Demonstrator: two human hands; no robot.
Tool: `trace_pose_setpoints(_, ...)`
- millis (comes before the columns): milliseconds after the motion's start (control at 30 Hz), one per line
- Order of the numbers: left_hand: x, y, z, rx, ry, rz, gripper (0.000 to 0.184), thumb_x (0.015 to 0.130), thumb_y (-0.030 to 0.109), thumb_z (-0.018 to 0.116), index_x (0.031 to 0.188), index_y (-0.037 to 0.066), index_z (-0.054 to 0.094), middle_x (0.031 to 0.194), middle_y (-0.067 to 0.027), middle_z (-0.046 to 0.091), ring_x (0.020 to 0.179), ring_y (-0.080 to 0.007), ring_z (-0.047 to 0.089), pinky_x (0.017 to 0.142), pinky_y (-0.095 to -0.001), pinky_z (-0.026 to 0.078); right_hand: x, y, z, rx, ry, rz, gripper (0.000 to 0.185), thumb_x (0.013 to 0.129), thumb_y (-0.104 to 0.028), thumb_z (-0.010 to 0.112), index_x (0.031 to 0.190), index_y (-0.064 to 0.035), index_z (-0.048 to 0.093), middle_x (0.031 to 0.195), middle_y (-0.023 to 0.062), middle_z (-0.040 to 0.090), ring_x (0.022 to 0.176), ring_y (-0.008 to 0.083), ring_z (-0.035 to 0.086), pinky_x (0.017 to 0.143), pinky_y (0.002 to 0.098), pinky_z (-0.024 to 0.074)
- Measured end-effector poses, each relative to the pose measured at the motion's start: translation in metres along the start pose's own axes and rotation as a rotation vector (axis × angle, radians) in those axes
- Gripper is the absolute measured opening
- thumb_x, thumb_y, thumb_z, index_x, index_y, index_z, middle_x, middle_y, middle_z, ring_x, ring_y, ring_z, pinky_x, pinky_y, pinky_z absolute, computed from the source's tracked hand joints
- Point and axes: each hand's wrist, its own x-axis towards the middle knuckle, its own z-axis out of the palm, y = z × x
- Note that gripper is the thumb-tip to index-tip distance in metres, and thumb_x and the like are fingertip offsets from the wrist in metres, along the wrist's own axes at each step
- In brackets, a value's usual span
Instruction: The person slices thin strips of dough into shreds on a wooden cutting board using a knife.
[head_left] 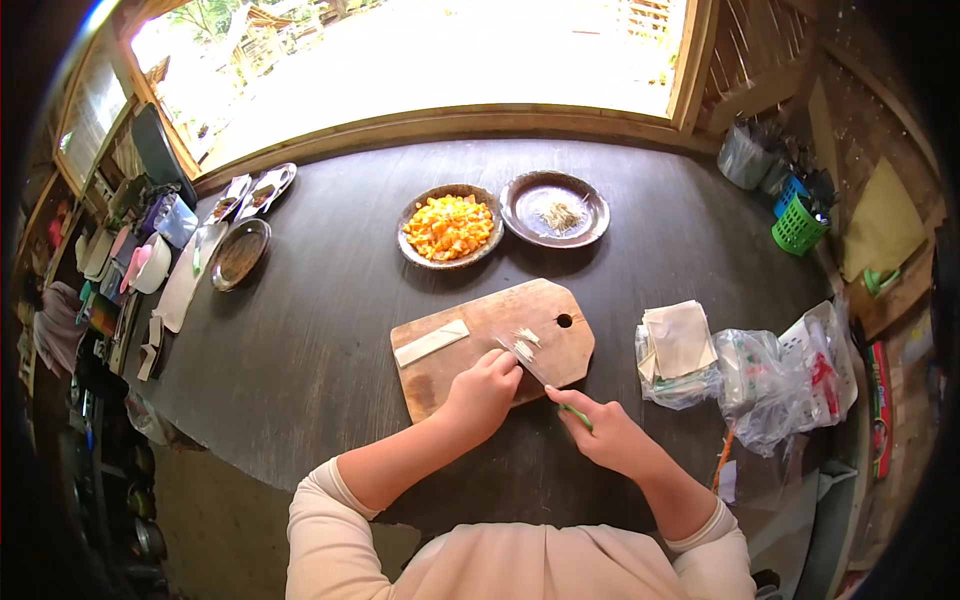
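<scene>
On the wooden cutting board [470,320], my right hand [612,437] grips a knife [574,412] by its green handle. The blade points up and left, resting close to the fingertips of my left hand [485,388]. Those left fingers are curled and pressed down on the board; what lies under them is hidden. Thin pale slivers [526,345] are scattered just beyond the blade. A flat, pale folded strip [432,343] lies on the board's left side.
Behind the board stand a bowl of chopped orange pieces [450,228] and a brown plate [520,222] with a small pile of thin shreds [561,216]. Square pale sheets [679,338] and plastic bags [770,385] lie right. An oval dish [241,254] sits left; a green basket [798,226] is far right.
</scene>
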Motion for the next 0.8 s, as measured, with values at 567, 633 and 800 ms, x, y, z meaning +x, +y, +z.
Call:
trace_pose_setpoints(567, 0.001, 0.000, 0.001, 0.039, 0.069, 0.037, 0.009, 0.073, 0.005, 0.063, 0.081, 0.007, 0.062, 0.092, -0.0019, 0.058, 0.099, -0.0184, 0.060, 0.069, -0.0288, 0.057, 0.005, 0.003, 0.003, -0.042, 0.038, -0.066, 0.036, 0.096, -0.013, 0.058, 0.132, -0.0163, 0.058, 0.067, 0.0237, 0.058, 0.054, 0.0386, 0.059, 0.056, 0.0380, 0.0481)
trace_pose_setpoints(633, -0.001, 0.001, 0.002, -0.001, 0.015, -0.016, 0.015, 0.072, 0.005, 0.065, 0.087, 0.006, 0.064, 0.094, -0.0033, 0.061, 0.101, -0.0220, 0.061, 0.075, -0.0325, 0.056, 0.000, 0.000, -0.001, -0.021, 0.033, -0.055, 0.036, 0.096, -0.013, 0.058, 0.132, -0.0166, 0.057, 0.066, 0.0240, 0.058, 0.053, 0.0397, 0.058, 0.055, 0.0389, 0.0478)
trace_pose_setpoints(800, -0.001, 0.000, 0.002, 0.024, -0.017, -0.019, 0.017, 0.072, 0.005, 0.065, 0.089, 0.006, 0.064, 0.096, -0.0035, 0.061, 0.103, -0.0224, 0.061, 0.076, -0.0323, 0.056, -0.002, -0.001, -0.004, 0.009, -0.016, 0.021, 0.036, 0.097, -0.013, 0.057, 0.133, -0.0154, 0.057, 0.064, 0.0202, 0.056, 0.048, 0.0241, 0.051, 0.057, 0.0337, 0.0460)
